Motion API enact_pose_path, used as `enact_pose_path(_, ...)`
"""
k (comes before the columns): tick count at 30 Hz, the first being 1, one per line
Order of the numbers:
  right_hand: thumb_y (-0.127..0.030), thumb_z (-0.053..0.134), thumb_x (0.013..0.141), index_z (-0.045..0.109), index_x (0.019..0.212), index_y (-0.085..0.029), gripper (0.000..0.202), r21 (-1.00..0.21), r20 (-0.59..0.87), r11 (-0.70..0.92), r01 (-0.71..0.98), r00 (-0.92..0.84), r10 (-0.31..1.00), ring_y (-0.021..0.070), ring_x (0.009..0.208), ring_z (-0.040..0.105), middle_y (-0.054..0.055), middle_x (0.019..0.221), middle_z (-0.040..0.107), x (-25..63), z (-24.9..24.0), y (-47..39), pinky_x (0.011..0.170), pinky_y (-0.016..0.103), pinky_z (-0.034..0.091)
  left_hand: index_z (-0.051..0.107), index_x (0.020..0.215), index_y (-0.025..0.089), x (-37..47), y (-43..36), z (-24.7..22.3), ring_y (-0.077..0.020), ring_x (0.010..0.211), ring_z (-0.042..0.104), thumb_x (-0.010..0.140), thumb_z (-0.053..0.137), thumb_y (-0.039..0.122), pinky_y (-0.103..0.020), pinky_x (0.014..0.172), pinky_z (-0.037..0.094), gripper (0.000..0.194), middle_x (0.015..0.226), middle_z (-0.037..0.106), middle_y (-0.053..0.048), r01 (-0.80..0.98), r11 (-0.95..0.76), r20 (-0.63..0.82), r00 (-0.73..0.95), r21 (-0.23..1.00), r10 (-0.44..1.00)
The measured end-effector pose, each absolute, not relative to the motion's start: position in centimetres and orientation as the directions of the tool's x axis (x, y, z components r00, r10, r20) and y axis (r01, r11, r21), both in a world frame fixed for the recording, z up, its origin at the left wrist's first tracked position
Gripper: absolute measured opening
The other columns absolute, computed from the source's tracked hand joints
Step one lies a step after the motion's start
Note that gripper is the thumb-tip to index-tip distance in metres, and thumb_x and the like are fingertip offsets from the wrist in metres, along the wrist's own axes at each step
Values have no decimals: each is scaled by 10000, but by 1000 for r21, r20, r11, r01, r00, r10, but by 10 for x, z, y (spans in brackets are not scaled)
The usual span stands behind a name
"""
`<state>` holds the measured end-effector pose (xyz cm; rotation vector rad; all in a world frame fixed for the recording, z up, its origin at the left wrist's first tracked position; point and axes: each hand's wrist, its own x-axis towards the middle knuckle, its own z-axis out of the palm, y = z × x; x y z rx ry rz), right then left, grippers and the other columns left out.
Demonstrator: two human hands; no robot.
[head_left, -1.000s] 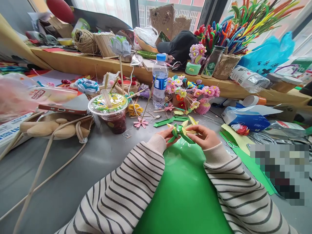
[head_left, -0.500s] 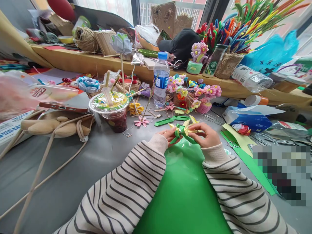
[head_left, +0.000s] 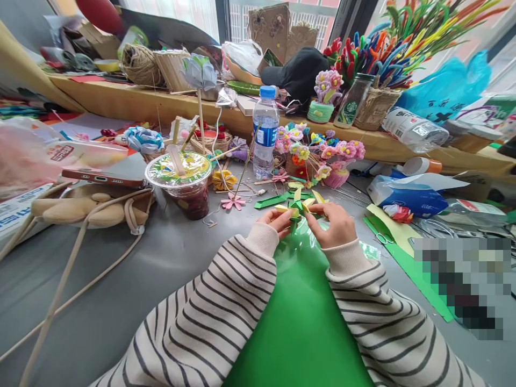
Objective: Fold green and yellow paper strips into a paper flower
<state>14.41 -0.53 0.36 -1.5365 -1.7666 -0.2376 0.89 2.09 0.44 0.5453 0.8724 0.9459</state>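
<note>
Between my two hands is a yellow and green folded-paper flower (head_left: 296, 205), its pointed petals spread outward. My left hand (head_left: 278, 221) pinches its left side, thumb and fingers closed on a yellow petal. On the right, my right hand (head_left: 331, 223) presses thumb and forefinger against the flower's green middle and right petals. Just behind it lie folded green paper strips (head_left: 271, 201). Below my hands spreads a shiny green sheet (head_left: 300, 312). The flower's underside is hidden by my fingers.
A lidded cup of dark drink (head_left: 181, 188) stands left of my hands. Behind them are a water bottle (head_left: 265, 134) and colourful craft flowers (head_left: 318, 150). Scissors (head_left: 384, 237) and green paper (head_left: 423, 287) lie to the right. A plush bag (head_left: 92, 207) sits at left.
The flower has turned so its green middle and petals face up more. My right hand has shifted slightly left, its thumb now near the middle.
</note>
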Motion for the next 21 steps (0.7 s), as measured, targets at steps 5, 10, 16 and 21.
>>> enact_pose_path(5, -250, 459, 732, 569, 727, -188, 127, -127, 687, 196, 972, -57, 724, 170, 680, 514, 28, 705, 615, 148, 1, -3, 606, 278, 343, 536, 831, 169, 8, 20, 3, -88, 603, 584, 590, 642, 98, -227, 644, 450, 273, 723, 619, -2, -459, 515, -380, 358, 724, 853)
enact_pose_path(10, -209, 470, 707, 570, 699, -186, 104, -44, 732, 175, 984, -88, 676, 164, 667, 509, 24, 699, 617, 144, 4, -6, 615, 280, 321, 572, 785, 140, 9, 19, 4, -101, 607, 579, 529, 669, 54, -245, 644, 452, 287, 706, 622, -6, -449, 555, -398, 399, 700, 826)
enact_pose_path(16, -271, 473, 713, 573, 726, -191, 128, -215, 655, 227, 950, -32, 755, 171, 709, 501, 24, 750, 616, 149, 2, -4, 643, 288, 348, 615, 785, 151, 10, 17, 1, -101, 635, 575, 470, 705, 68, -260, 696, 439, 337, 681, 624, 4, -432, 532, -363, 415, 728, 834)
enact_pose_path(21, -276, 485, 712, 569, 717, -198, 114, -305, 615, 304, 903, -57, 787, 171, 740, 504, 24, 764, 621, 155, 5, -3, 677, 292, 383, 624, 796, 150, 8, 19, -4, -121, 697, 580, 447, 723, 106, -279, 724, 439, 366, 733, 626, -10, -437, 517, -313, 458, 736, 832)
